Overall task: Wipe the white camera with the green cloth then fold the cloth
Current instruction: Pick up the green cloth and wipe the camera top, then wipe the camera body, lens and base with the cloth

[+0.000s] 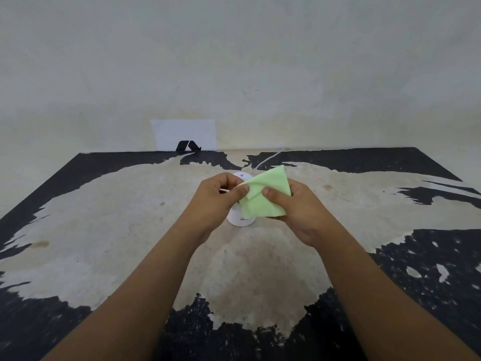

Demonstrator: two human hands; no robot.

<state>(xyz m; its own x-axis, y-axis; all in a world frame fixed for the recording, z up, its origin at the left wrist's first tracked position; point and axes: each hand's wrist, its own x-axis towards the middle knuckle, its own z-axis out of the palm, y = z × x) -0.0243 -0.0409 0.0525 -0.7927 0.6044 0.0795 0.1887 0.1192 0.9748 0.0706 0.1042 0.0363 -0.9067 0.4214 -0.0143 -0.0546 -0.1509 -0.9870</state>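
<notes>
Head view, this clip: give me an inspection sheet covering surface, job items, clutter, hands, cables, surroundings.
Surface: table, black coating worn away to pale patches across the middle.
Job items: green cloth held up, partly folded; white camera standing on the table behind it, mostly hidden.
Clutter: nothing seen.
Hands: left hand and right hand each pinch the cloth.
Cables: white cable runs from behind the camera toward the wall.
Surroundings: stained wall; white paper with a black mark at its foot.
</notes>
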